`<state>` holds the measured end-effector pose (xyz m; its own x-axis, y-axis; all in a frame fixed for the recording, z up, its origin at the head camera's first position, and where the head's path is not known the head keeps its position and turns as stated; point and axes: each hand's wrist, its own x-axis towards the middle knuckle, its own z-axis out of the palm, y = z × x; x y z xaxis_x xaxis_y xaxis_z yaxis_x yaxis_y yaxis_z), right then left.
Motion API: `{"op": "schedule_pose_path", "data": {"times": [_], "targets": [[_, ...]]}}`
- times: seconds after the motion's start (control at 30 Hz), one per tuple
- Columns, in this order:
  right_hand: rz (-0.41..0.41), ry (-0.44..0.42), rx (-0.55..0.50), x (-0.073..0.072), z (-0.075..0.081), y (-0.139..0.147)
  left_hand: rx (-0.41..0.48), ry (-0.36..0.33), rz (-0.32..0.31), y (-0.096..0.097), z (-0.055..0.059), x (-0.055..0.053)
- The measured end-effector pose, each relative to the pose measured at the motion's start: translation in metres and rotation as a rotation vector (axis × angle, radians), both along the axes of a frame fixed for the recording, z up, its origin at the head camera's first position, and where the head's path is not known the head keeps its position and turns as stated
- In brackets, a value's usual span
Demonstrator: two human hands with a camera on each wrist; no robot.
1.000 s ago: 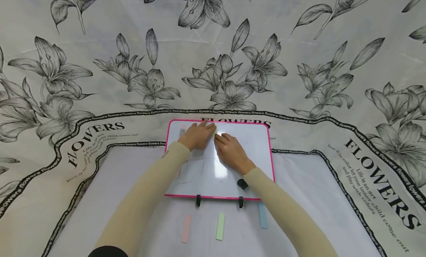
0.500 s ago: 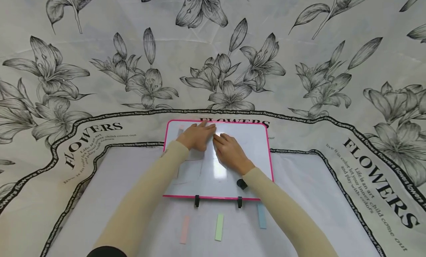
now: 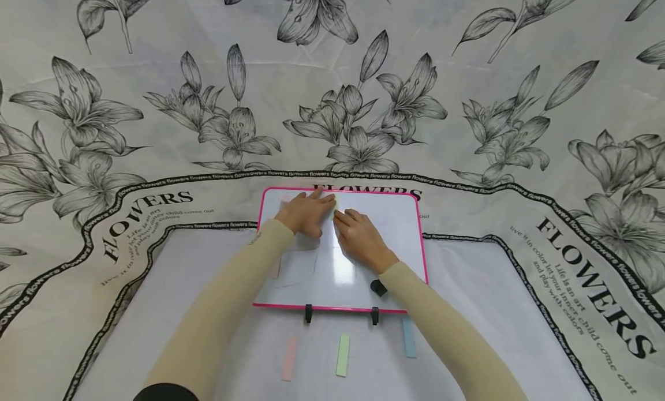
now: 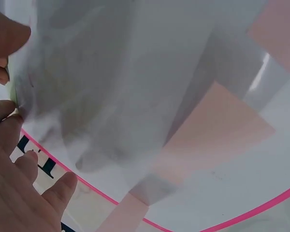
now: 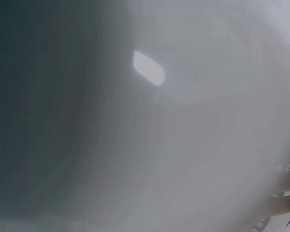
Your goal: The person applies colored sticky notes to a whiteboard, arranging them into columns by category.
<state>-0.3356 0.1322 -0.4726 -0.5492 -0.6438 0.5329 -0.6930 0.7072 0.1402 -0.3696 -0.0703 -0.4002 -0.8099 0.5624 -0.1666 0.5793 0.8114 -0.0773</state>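
Spreading wide, the left hand (image 3: 307, 212) rests its straight fingers on the upper part of a pink-rimmed whiteboard (image 3: 402, 228), with some fingertips at the far edge. The right hand (image 3: 362, 235) is close beside it, its fingers curled and drawn narrow, pinching a small pale green strip (image 4: 12, 91). That strip lies against the board in the gap between the two hands, partly covered by their fingers. To the outer side of the left hand, a pink strip (image 4: 217, 137) shows on the board. Nearer the person than both hands, two black clips (image 3: 309, 314) grip the board's lower edge. Below them on the bench (image 3: 467, 308) lie three loose strips, well apart from the fingers: a pink one (image 3: 288, 359) by the left sleeve, a green one (image 3: 343, 356) between the sleeves, and a blue one (image 3: 409, 338) beside the right sleeve.
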Motion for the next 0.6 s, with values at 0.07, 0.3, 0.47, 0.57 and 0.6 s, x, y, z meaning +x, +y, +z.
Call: {"op": "schedule_pose_path", "data": {"times": [0.07, 0.3, 0.47, 0.57, 0.6], "targets": [[-0.001, -0.008, 0.002, 0.001, 0.001, 0.0, 0.0, -0.004, -0.001, 0.002, 0.002, 0.001], [0.018, 0.008, 0.0, 0.002, -0.001, 0.0, -0.007, 0.006, 0.003, 0.005, 0.003, 0.004], [0.024, 0.018, -0.006, 0.004, -0.003, 0.0, 0.023, 0.006, -0.017, 0.012, 0.003, 0.005], [0.021, 0.007, -0.003, 0.005, -0.002, 0.0, 0.039, -0.001, -0.011, 0.015, 0.005, 0.006], [0.018, -0.003, 0.002, 0.006, -0.002, 0.0, 0.039, 0.002, -0.008, 0.016, 0.005, 0.006]]}}
